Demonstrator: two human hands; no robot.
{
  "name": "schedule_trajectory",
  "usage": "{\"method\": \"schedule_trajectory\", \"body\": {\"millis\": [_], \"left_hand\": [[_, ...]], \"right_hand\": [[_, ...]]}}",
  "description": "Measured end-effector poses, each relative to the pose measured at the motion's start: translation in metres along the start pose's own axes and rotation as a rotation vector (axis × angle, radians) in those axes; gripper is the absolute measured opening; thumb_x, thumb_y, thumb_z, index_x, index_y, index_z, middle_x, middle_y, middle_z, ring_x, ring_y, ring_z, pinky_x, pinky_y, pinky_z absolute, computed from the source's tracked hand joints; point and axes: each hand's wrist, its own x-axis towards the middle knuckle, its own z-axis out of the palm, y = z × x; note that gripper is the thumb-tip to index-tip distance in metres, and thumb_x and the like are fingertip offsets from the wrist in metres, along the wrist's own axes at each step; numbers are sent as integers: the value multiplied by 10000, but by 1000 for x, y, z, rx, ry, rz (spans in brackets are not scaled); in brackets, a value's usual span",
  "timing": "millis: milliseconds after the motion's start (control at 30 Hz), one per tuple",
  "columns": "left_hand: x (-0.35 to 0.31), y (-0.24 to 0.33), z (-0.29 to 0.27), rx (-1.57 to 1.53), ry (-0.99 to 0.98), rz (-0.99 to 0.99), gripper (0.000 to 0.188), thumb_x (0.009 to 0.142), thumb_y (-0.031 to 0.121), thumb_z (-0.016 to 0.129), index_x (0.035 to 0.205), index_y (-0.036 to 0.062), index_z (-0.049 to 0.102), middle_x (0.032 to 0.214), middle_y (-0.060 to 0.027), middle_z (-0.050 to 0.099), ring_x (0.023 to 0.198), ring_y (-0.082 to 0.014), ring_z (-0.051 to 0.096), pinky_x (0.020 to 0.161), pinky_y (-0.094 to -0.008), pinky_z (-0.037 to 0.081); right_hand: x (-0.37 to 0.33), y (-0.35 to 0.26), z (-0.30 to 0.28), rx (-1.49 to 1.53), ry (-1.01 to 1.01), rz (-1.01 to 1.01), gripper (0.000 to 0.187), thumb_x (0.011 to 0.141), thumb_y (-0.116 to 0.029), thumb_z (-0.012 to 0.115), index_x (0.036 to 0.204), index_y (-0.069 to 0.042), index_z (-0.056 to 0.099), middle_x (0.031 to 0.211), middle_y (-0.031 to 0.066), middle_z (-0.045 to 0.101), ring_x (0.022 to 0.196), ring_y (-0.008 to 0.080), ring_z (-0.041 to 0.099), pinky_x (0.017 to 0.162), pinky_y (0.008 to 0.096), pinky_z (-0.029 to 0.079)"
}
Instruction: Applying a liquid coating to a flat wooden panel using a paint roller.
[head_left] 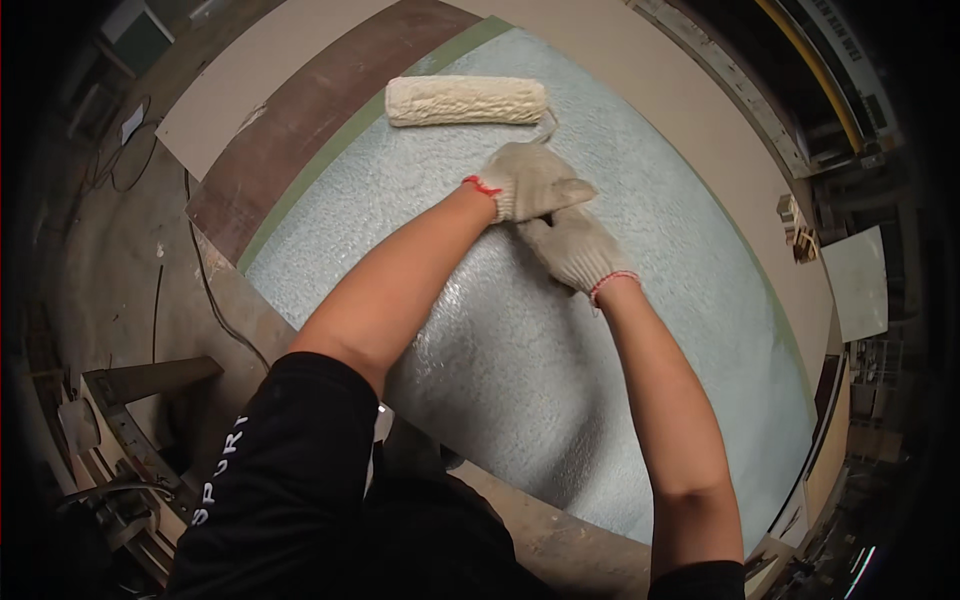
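Note:
A paint roller (466,101) with a long, fluffy cream sleeve lies across the far part of a wet, pale blue coated panel (690,300). Its thin wire frame bends back from the sleeve's right end toward my hands. White knit gloves with red cuffs cover both of them. My left hand (535,182) is closed round the roller's handle, nearer the sleeve. Just behind and to its right, my right hand (578,248) is closed on the same handle. The gloves hide the handle almost wholly. Stippled, glossy coating shows around and under my forearms.
A green strip (330,155) edges the blue surface, with a brown sheet (290,130) beyond it and beige board (240,85) around. At the right stands a pale panel (857,283). A dark cable (212,295) trails along the floor at left, near metal framing (140,430).

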Motion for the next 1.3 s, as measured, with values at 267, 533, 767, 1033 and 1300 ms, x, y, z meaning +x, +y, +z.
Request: {"method": "schedule_trajectory", "body": {"millis": [267,533,767,1033,1300], "left_hand": [[-129,179,118,-70,-324,-5,530,897,586,555,727,107,704,727,-131,685,710,-334,685,609,-465,513],[-200,280,164,-337,-142,253,529,877,587,661,678,99,626,604,-102,609,544,-330,628,490,-454,483],[-66,89,81,131,-189,356,382,810,501,688,666,150,638,630,-100,600,608,-318,644,543,-433,486],[82,-19,5,65,-31,131,412,899,475,577,879,108,764,869,-117,749,785,-339,689,742,-410,548],[-13,155,121,123,-234,130,624,917,632,501,710,90,731,674,-156,686,619,-330,681,717,-412,551]], "right_hand": [[-233,116,71,55,-51,-214,231,920,-207,631,975,-6,732,995,281,689,987,435,673,909,486,546],[-380,152,95,741,-359,328,167,968,-225,659,1018,-113,772,860,89,710,744,201,711,670,362,563],[-145,97,61,434,121,-346,219,990,-181,601,925,10,687,672,92,661,521,150,620,455,300,477],[30,43,-41,599,5,15,360,877,-288,647,1043,31,644,649,76,604,463,170,551,452,363,463],[-169,134,-2,374,-86,201,347,961,-372,672,954,-26,689,705,44,628,555,123,605,485,316,481]]}}
